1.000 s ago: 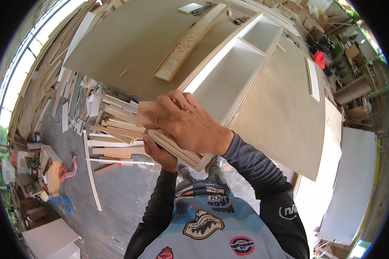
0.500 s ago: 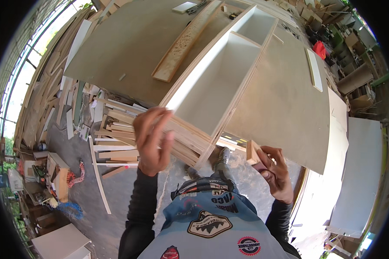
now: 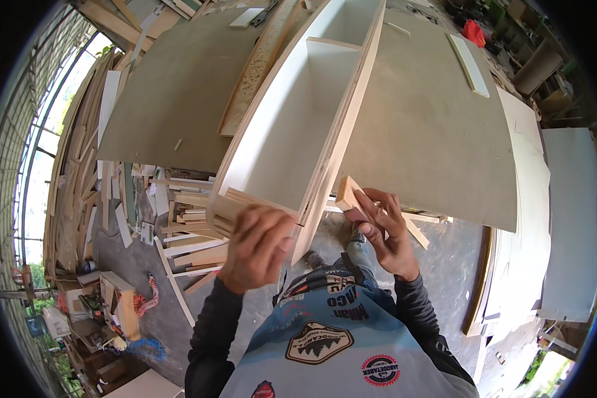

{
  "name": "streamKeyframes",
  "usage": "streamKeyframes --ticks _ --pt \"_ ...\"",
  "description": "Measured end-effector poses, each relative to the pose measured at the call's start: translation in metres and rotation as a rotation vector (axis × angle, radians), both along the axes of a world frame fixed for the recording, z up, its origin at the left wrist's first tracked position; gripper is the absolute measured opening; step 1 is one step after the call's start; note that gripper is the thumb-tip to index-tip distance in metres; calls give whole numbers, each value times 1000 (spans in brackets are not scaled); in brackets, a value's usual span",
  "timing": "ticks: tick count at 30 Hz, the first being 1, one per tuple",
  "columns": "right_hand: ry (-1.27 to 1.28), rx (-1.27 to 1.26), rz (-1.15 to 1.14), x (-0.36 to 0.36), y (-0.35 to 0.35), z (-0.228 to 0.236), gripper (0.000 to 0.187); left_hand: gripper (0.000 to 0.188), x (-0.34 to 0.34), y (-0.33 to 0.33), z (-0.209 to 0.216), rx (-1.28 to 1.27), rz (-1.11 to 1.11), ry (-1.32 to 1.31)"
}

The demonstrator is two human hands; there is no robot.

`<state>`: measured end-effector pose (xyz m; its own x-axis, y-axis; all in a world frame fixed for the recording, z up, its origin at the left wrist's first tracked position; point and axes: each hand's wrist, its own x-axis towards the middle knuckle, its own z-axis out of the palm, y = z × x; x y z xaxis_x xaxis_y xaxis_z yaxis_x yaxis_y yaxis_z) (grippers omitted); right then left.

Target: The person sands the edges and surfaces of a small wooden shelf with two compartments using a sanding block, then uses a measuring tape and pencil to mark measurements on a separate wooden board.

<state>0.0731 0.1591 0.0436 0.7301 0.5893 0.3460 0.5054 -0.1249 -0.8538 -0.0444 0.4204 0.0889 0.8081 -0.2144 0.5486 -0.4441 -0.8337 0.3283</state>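
The left hand (image 3: pixel 257 245) closes its fingers around the near corner of a long pale plywood shelf box with white-faced compartments (image 3: pixel 298 126), apparently steadying the frame where it overhangs the large brown plywood desk (image 3: pixel 438 132). The right hand (image 3: pixel 386 232) pinches a small pale wooden block (image 3: pixel 349 195) just beside the box's right side panel, seemingly lining it up against that edge. Loose wood offcuts (image 3: pixel 179 225) litter the grey concrete floor (image 3: pixel 444 265) below.
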Motion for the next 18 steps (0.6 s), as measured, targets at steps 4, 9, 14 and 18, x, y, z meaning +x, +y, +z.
streamKeyframes --ticks 4,9,14,18 --pt "19 136 -113 0 15 -9 48 24 0 35 6 -8 136 -23" --pt "-145 104 -178 -6 46 8 49 23 -2 3 0 -67 87 -19" --pt "-434 -117 -51 9 57 23 54 21 -4 25 -6 -17 219 -65" --pt "-714 -81 -202 102 75 -5 51 22 3 25 0 0 263 -56"
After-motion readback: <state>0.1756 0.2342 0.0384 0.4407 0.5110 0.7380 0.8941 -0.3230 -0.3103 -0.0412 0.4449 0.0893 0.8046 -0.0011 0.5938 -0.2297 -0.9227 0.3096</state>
